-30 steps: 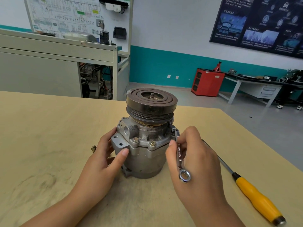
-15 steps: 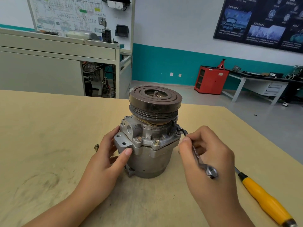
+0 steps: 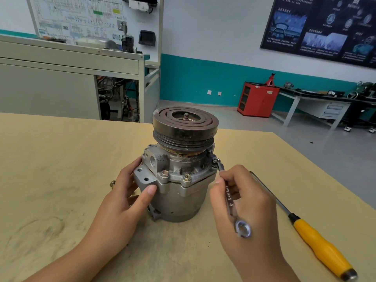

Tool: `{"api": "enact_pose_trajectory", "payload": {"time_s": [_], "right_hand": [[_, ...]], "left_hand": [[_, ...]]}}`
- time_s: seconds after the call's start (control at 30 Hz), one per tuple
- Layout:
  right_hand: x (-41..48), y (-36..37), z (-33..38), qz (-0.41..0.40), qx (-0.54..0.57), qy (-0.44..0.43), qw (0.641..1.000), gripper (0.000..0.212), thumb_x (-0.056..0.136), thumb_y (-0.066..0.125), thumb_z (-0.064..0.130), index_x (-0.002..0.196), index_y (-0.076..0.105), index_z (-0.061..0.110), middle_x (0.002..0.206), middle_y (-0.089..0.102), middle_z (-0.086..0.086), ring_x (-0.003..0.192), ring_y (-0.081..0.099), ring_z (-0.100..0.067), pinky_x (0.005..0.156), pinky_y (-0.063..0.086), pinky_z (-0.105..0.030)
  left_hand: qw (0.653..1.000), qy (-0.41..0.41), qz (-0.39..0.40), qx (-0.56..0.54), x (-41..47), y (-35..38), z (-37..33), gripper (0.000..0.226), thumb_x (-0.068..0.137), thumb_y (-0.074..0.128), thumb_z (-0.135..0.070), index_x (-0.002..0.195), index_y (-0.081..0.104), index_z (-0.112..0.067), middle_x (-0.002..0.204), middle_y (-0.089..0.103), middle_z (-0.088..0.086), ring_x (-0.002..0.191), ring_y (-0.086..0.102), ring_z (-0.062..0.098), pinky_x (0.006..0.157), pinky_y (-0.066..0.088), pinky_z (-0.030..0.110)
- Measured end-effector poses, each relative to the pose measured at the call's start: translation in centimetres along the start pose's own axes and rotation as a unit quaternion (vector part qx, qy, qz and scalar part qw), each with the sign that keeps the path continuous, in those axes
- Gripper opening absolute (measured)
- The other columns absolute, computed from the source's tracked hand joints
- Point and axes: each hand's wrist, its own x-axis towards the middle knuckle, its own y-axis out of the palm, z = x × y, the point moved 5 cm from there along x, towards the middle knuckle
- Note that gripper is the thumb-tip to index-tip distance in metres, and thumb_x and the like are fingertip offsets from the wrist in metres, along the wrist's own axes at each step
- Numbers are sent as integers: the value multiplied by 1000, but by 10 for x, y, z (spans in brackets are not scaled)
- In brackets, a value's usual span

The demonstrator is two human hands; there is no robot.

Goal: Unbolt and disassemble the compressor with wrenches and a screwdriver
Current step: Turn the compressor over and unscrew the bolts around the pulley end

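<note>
Wrench [image 3: 230, 198] handle has swung back in vs 0.5 s ago: ring end was out toward the screwdriver [image 3: 317, 241], now hangs at approx 5 o'clock of the compressor [image 3: 179, 192], over the back of the right hand [image 3: 250, 210]. Left hand [image 3: 126, 198] and compressor sit as before.

Compressor stands upright near the middle of the tan table [image 3: 50, 159]. Grey cast-alu body, dirty and oil-stained up top. Dark grooved pulley [image 3: 185, 129] on top w/ a threaded shaft stub at centre. Two hex flange bolts [image 3: 165, 173] show at the front of the upper flange; a mounting ear w/ holes at its 9 o'clock.

Right hand curled round the wrench shank, thumb along it; the wrench's far end sits on the flange at the compressor's 3 o'clock, though the bolt there is hidden. Left hand wraps the body from 8 o'clock, thumb pressed on the front, fingers behind the ear.

Screwdriver, yellow handle, lies on the table at 4 o'clock, untouched. One loose bolt [image 3: 112, 183] lies at 9 o'clock, just beyond the left hand.
</note>
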Motion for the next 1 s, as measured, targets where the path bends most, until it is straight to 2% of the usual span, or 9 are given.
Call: {"api": "enact_pose_trajectory", "payload": {"time_s": [0.07, 0.2, 0.3, 0.37, 0.47, 0.6, 0.73, 0.83, 1.0], "right_hand": [[-1, 1, 0, 1, -13, -10, 1000, 11, 85, 53, 14, 75, 57, 12, 58, 49, 1, 52, 48, -16, 46, 41, -30], [4, -5, -17, 16, 97, 53, 994, 16, 88, 58, 14, 75, 59, 23, 68, 58, 2, 61, 55, -13, 49, 43, -21], [9, -10, -34, 47, 211, 136, 967, 11, 83, 67, 13, 76, 68, 22, 72, 68, 2, 65, 65, -12, 57, 53, -24], [15, -13, -45, 63, 269, 169, 946, 17, 84, 65, 2, 77, 70, 16, 72, 72, -5, 66, 68, -14, 58, 53, -20], [24, -10, -65, 105, 383, 250, 883, 32, 83, 52, -12, 70, 71, 10, 64, 67, -11, 58, 62, -17, 56, 50, -20], [32, 3, -86, 139, 487, 347, 790, 21, 65, 52, 6, 60, 71, 13, 52, 51, -6, 50, 46, -13, 48, 42, -22], [43, 16, -98, 151, 527, 398, 735, 17, 65, 49, 5, 76, 61, 9, 53, 42, -2, 46, 37, -11, 43, 37, -21], [53, 26, -104, 126, 538, 405, 728, 15, 68, 53, 4, 81, 50, 12, 58, 45, 0, 47, 41, -9, 43, 37, -19], [67, 46, -106, 132, 533, 416, 725, 22, 74, 54, 0, 94, 56, 9, 69, 54, -2, 53, 50, -9, 46, 41, -19]], "left_hand": [[1000, 3, -1, -2, 0, 0, 0, 57, 68, 54, -55, 123, 39, -57, 119, 56, -37, 113, 54, -9, 74, 43, 2], [1000, 0, 1, -6, 1, 0, 1, 58, 68, 54, -55, 124, 38, -57, 119, 56, -36, 114, 54, -7, 77, 45, 6], [1000, 2, 4, -7, 0, 0, 1, 58, 70, 54, -52, 125, 38, -55, 120, 57, -35, 114, 55, -7, 77, 46, 7], [1000, 1, 4, -4, 0, 0, 1, 57, 71, 54, -51, 125, 37, -55, 120, 57, -35, 114, 55, -6, 78, 47, 10], [1000, -1, 4, 2, 0, 0, 1, 57, 70, 53, -55, 124, 36, -60, 120, 56, -36, 114, 55, -6, 79, 46, 14], [1000, 1, 7, -1, 0, 0, 2, 57, 70, 53, -56, 124, 36, -61, 123, 55, -34, 116, 54, -5, 83, 45, 18], [1000, 9, 8, -9, 1, 0, 4, 60, 70, 55, -55, 128, 38, -55, 125, 56, -31, 119, 53, -4, 88, 44, 21], [1000, 13, 11, -11, 1, 0, 5, 59, 70, 55, -55, 127, 38, -57, 124, 56, -31, 118, 53, -4, 85, 45, 14], [1000, 15, 11, -18, 2, 1, 5, 57, 71, 56, -53, 126, 39, -55, 121, 58, -31, 115, 55, -5, 79, 44, 4]]}}
